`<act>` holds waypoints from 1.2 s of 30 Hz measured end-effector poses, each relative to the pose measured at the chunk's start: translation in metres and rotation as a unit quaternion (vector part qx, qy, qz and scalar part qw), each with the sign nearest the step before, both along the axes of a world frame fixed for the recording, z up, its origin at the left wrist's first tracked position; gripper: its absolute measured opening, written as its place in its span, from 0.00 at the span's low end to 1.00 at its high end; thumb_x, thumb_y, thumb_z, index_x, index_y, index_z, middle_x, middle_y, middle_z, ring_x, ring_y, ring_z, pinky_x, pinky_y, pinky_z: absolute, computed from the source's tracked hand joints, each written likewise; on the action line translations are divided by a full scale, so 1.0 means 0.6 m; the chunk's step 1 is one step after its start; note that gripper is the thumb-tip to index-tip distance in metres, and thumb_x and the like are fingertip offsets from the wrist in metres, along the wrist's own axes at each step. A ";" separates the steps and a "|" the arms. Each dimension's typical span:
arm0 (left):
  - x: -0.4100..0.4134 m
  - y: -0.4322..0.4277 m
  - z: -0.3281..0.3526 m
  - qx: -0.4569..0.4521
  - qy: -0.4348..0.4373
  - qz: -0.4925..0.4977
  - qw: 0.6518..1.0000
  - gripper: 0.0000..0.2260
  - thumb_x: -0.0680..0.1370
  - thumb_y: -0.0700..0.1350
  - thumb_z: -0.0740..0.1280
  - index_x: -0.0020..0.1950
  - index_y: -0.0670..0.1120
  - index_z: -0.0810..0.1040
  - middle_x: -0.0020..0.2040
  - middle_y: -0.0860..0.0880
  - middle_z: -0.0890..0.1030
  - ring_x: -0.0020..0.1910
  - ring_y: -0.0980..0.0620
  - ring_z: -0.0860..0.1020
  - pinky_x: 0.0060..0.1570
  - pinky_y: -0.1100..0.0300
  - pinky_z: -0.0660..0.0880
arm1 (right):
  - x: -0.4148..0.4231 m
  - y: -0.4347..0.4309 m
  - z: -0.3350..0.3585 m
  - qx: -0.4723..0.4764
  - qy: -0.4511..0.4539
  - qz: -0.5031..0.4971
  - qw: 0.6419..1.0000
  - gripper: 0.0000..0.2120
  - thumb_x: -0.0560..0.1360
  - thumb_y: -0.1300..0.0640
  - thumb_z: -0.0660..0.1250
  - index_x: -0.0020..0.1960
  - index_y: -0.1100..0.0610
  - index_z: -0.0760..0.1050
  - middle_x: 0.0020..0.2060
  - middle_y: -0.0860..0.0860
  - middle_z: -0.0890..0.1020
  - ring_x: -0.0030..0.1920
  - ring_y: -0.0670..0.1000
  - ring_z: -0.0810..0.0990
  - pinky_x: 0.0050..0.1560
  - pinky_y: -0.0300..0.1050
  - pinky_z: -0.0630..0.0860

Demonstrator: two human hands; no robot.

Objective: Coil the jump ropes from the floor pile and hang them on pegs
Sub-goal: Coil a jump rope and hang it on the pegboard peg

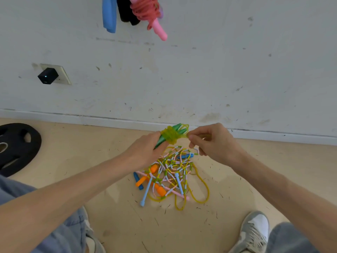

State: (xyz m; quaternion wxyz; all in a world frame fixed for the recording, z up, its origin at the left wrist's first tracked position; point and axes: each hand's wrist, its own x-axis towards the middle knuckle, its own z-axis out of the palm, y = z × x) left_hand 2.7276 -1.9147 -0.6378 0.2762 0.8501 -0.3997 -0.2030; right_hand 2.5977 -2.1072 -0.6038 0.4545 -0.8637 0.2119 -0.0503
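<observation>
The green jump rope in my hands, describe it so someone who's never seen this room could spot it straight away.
Start at the white wall's baseboard, then drop to the tangled pile of ropes on the tan floor before it. Above that pile, the left hand and right hand hold one small bundle. Unlike the pile's loose ropes, it is wound tight: translucent yellow-green cord around green handles.

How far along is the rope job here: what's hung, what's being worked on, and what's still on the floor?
Done: a coiled pink rope hangs on the wall. In hand: the left hand grips the green-handled rope, wound round its handles, while the right hand pinches its loose end. Left: the tangled pile on the floor, not yet coiled.
</observation>
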 end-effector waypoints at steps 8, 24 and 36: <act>-0.014 -0.005 0.012 -0.025 0.125 -0.029 0.991 0.25 0.82 0.62 0.59 0.75 0.64 0.53 0.48 0.57 0.79 0.42 0.60 0.79 0.44 0.57 0.73 | 0.001 0.028 -0.011 0.063 -0.100 -0.051 0.992 0.03 0.77 0.59 0.74 0.45 0.53 0.85 0.35 0.48 0.88 0.38 0.47 0.88 0.43 0.43 0.85; -0.016 -0.014 0.023 -0.227 0.259 0.035 0.938 0.15 0.81 0.46 0.69 0.62 0.44 0.67 0.60 0.46 0.82 0.51 0.51 0.86 0.44 0.59 0.83 | 0.005 0.041 0.031 0.184 -0.146 -0.012 0.972 0.04 0.78 0.61 0.74 0.52 0.58 0.87 0.38 0.56 0.88 0.39 0.49 0.85 0.46 0.40 0.83; -0.027 -0.015 0.046 -0.201 0.339 0.053 0.918 0.08 0.84 0.47 0.65 0.63 0.48 0.74 0.44 0.47 0.80 0.40 0.51 0.78 0.43 0.58 0.78 | 0.002 0.039 0.022 0.084 -0.123 0.043 0.988 0.07 0.76 0.57 0.78 0.53 0.51 0.86 0.42 0.47 0.88 0.44 0.46 0.87 0.48 0.39 0.82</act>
